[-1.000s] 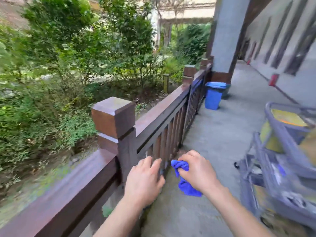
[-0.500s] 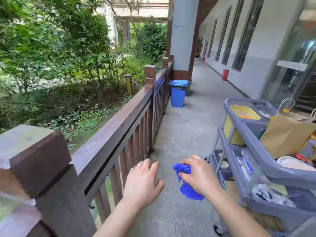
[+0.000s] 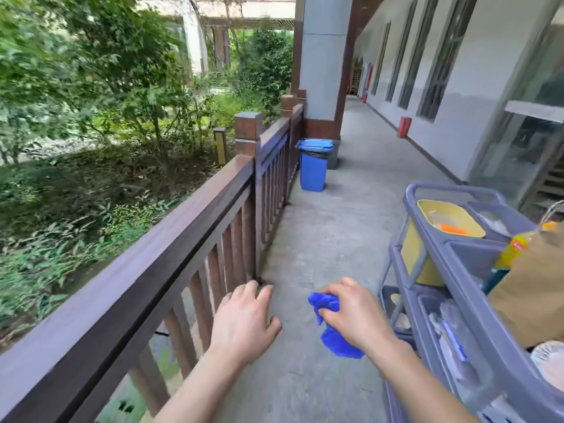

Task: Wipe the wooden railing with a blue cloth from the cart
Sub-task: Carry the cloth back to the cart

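Note:
A dark brown wooden railing runs along my left, from the near corner away to a square post. My right hand is shut on a crumpled blue cloth, which hangs below the fist over the concrete floor, well right of the railing. My left hand hovers with loosely curled fingers and holds nothing, just right of the railing's balusters. A grey-purple cleaning cart stands at my right, close to the cloth hand.
The cart carries a yellow bin, a brown paper bag and several small items. A blue trash bin stands by a grey pillar farther down the walkway. Bushes grow beyond the railing; a building wall lines the right.
My view has swung right and moved along the walkway: the near post has left the frame and the cart has come into full view. Both hands keep their pose, the cloth still held.

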{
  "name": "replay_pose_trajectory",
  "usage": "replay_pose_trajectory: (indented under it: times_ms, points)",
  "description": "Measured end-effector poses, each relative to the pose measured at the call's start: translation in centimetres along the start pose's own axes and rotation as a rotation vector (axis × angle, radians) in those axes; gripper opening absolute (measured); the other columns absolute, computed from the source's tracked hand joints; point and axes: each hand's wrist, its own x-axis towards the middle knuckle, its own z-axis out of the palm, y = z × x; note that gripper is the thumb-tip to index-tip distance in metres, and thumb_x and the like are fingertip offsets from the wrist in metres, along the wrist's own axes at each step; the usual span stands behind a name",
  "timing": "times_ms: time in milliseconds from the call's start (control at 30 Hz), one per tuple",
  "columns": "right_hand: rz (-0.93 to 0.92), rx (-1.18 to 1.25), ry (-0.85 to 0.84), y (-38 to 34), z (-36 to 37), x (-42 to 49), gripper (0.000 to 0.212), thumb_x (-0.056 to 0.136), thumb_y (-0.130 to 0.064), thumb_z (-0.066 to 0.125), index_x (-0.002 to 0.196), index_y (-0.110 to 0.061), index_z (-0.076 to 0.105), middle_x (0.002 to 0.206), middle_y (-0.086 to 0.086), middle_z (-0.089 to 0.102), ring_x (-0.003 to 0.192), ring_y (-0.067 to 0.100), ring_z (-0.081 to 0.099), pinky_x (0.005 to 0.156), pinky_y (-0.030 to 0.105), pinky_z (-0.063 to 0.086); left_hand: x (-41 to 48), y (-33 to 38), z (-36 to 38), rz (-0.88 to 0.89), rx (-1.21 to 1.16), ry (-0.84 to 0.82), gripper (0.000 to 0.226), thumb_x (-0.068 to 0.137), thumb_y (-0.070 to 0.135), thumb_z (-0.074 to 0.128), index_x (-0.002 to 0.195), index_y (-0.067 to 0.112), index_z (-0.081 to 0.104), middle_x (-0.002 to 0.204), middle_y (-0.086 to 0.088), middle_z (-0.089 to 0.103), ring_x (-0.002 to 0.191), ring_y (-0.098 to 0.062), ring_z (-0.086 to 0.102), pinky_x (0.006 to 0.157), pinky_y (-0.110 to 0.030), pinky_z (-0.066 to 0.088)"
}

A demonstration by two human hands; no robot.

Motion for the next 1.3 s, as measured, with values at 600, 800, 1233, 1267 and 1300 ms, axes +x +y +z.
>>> replay_pose_trajectory:
  times_ms: [600, 800, 1233, 1267, 1300]
  points:
    - [0.219, -0.031, 0.073, 6.9, 1.4, 28.9, 0.022, 0.076, -0.035, 0.062, 0.098, -0.037, 0.065, 0.100, -0.009, 0.058, 0.090, 0.016, 0.061, 0.073, 0.031, 0.047, 35.1, -3.7, 6.4, 0.250, -0.067, -0.024, 0.052, 0.088, 0.050, 0.047, 0.131, 0.023, 0.051, 0.118, 0.001, 0.055, 0.113, -0.024, 0.055, 0.091, -0.038, 0.046]
    - [0.306, -0.046, 0.116, 13.4, 0.0, 35.8, 0.019, 0.076, -0.034, 0.061, 0.094, -0.035, 0.066, 0.101, -0.010, 0.059, 0.093, 0.015, 0.061, 0.072, 0.030, 0.046, 44.9, 0.8, 9.3, 0.338, -0.108, -0.024, 0.053, 0.088, 0.050, 0.050, 0.133, 0.024, 0.053, 0.119, -0.001, 0.057, 0.114, -0.026, 0.055, 0.092, -0.039, 0.047]
    - [0.454, -0.034, 0.234, 32.4, -6.1, 44.8, 0.022, 0.074, -0.032, 0.064, 0.097, -0.033, 0.066, 0.099, -0.007, 0.058, 0.092, 0.017, 0.061, 0.075, 0.035, 0.049, 62.6, 18.5, 16.1, 0.508, -0.211, -0.026, 0.052, 0.083, 0.045, 0.057, 0.129, 0.022, 0.059, 0.117, -0.002, 0.063, 0.105, -0.028, 0.063, 0.086, -0.041, 0.051]
    - [0.478, -0.041, 0.247, 33.6, -6.6, 44.7, 0.021, 0.074, -0.033, 0.064, 0.096, -0.033, 0.065, 0.099, -0.008, 0.058, 0.092, 0.016, 0.060, 0.074, 0.035, 0.048, 63.4, 19.9, 16.5, 0.534, -0.221, -0.029, 0.051, 0.083, 0.044, 0.058, 0.130, 0.023, 0.058, 0.117, -0.001, 0.062, 0.106, -0.027, 0.063, 0.087, -0.040, 0.050]
    - [0.504, -0.054, 0.260, 34.7, -7.0, 44.4, 0.020, 0.074, -0.033, 0.064, 0.094, -0.033, 0.065, 0.099, -0.009, 0.057, 0.091, 0.015, 0.060, 0.072, 0.034, 0.047, 64.0, 21.1, 17.0, 0.568, -0.228, -0.021, 0.050, 0.083, 0.044, 0.059, 0.128, 0.022, 0.060, 0.114, 0.000, 0.063, 0.104, -0.027, 0.063, 0.086, -0.040, 0.051]
